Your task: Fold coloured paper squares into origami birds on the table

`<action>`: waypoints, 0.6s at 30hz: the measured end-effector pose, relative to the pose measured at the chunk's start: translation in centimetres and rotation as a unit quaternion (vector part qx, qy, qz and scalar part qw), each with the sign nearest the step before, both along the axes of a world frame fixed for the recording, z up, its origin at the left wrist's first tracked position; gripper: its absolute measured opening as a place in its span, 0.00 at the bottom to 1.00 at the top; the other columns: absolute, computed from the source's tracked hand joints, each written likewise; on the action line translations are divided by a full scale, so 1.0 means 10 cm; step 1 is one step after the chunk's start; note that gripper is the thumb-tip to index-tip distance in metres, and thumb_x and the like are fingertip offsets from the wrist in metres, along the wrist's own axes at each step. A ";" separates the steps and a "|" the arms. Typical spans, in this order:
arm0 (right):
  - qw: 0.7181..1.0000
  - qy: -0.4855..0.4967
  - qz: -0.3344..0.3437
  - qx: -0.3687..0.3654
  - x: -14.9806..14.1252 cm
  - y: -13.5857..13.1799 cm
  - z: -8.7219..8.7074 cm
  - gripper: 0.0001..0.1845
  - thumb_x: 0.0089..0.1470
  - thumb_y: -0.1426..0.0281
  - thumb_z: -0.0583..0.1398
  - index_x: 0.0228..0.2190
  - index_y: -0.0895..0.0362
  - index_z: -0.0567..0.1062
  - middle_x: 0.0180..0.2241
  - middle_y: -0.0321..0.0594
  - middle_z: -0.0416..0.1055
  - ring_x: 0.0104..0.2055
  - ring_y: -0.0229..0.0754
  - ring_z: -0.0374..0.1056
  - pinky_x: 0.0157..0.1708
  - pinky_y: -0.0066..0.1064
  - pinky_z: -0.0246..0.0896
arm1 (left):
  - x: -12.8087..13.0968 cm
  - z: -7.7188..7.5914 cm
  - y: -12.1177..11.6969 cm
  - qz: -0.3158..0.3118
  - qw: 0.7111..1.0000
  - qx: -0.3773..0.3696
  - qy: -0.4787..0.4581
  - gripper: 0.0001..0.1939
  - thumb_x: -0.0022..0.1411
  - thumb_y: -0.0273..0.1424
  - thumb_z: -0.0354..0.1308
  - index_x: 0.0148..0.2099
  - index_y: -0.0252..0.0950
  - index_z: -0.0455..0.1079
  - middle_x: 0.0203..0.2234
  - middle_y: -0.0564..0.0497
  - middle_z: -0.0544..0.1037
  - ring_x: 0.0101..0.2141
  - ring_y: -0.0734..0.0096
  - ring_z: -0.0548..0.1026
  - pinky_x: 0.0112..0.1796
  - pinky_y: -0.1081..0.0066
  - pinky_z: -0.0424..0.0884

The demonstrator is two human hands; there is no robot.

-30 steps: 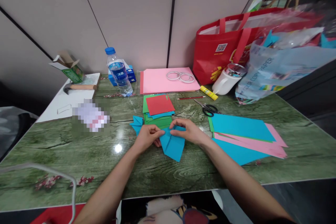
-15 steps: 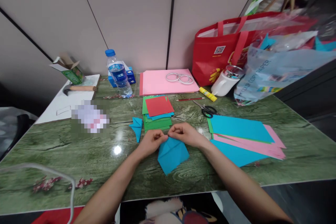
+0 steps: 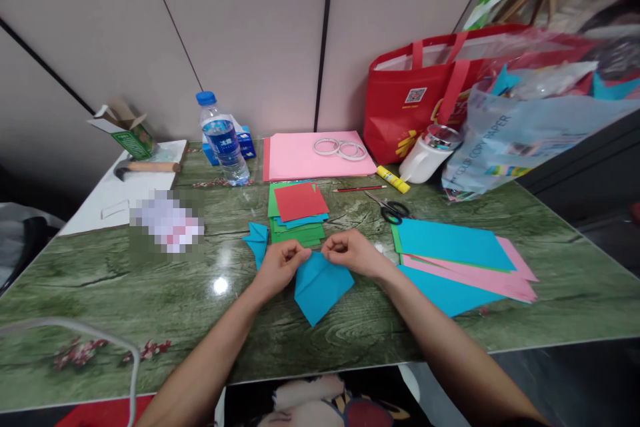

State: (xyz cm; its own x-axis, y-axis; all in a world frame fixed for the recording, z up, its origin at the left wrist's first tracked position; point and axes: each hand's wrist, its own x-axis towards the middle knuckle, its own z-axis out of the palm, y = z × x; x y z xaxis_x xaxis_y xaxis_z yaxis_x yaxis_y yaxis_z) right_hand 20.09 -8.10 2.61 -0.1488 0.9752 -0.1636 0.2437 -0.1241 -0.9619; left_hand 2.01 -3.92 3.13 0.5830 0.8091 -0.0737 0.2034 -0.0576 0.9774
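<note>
A creased blue sheet of paper (image 3: 321,290) hangs between my hands, its lower corner pointing toward me. My left hand (image 3: 284,265) pinches its upper left edge between thumb and forefinger. At the upper right edge, my right hand (image 3: 354,253) is closed with thumb and finger pressed together on the paper. Just left of my left hand lies a small folded blue paper piece (image 3: 257,240), partly covered by that hand. Beyond my hands sits a pile of square sheets, with a red paper square (image 3: 301,202) on top and green ones (image 3: 297,235) beneath.
Scissors (image 3: 393,211) and blue rectangular sheets (image 3: 453,243) lie to the right. Behind are a pencil (image 3: 360,189), a glue stick (image 3: 393,179), white rings (image 3: 340,148) on pink paper (image 3: 293,153), a mug (image 3: 425,159) and a water bottle (image 3: 224,140). A hammer (image 3: 147,167) lies left.
My hands have shifted slightly on the blue sheet, with a small gap now between the fingertips. The paper's upper edge shows between them, and its face looks flatter. The view has moved a little.
</note>
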 end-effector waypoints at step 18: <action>0.755 -0.379 -0.079 0.529 -0.50 -0.23 0.04 0.08 0.50 0.69 0.61 0.35 0.57 0.73 0.31 0.39 0.75 0.39 0.44 0.68 0.48 0.42 0.61 | 0.08 -0.17 -0.05 0.256 0.947 -0.157 -0.115 0.17 0.46 0.40 0.62 0.33 0.32 0.68 0.14 0.61 0.63 0.15 0.80 0.62 0.18 0.79 0.61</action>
